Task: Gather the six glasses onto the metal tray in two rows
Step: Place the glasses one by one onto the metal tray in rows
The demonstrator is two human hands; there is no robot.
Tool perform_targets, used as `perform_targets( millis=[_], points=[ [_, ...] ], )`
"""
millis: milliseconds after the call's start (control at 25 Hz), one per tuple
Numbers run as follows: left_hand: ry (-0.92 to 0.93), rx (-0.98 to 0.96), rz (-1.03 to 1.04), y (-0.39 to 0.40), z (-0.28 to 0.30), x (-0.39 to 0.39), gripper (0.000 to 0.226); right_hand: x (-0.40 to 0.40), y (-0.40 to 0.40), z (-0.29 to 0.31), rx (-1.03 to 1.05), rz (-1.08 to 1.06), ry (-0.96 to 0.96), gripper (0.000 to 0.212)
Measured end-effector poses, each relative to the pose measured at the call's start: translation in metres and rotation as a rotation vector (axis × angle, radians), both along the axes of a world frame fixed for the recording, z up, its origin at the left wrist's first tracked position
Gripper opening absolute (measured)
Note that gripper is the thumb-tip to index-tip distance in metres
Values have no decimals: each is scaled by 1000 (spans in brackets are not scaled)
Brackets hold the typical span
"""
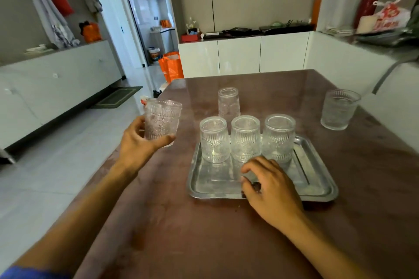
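A square metal tray (213, 186) lies on the brown table. Three ribbed clear glasses stand upside down in a row along its far side: left (214, 140), middle (245, 139), right (279, 138). Another upturned glass (229, 104) stands on the table just behind the tray. An upright glass (339, 110) sits at the table's right edge. My left hand (138, 140) grips one more upright glass (161, 120) in the air over the table's left edge. My right hand (269, 184) rests on the tray's near rim, fingers curled and apart, holding nothing.
The brown table (204, 233) extends toward me, with its left edge near my left forearm. White cabinets line the left wall and the back wall. Orange bags (171, 66) stand on the floor beyond the table's far left corner. A cluttered counter is at the far right.
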State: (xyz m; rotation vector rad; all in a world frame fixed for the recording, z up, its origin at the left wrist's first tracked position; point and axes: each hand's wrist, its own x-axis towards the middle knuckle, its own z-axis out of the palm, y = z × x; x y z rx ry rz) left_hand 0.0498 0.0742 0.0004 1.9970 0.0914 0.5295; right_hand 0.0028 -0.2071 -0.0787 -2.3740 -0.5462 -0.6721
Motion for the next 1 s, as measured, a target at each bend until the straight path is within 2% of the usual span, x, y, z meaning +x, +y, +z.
perform_targets(
  millis=[200,400,600,720,920,1000],
  points=[
    [-160,-18,-183,-30,57,-62,68,-5,-4,3,297,-41,29,16],
    [-110,43,-230,-57,37,-57,69,-6,-10,7,557,-142,88,21],
    [-36,190,-316,-76,-2,-40,65,-8,-9,7,492,-143,50,22],
    [-47,273,-286,-76,-14,-33,60,-8,-8,8,468,-133,46,22],
    [14,422,-332,-70,-12,-26,61,-7,-9,5,443,-124,36,19],
    [31,401,-372,-70,3,-31,61,-7,-9,3,451,-116,25,16]
  ],
)
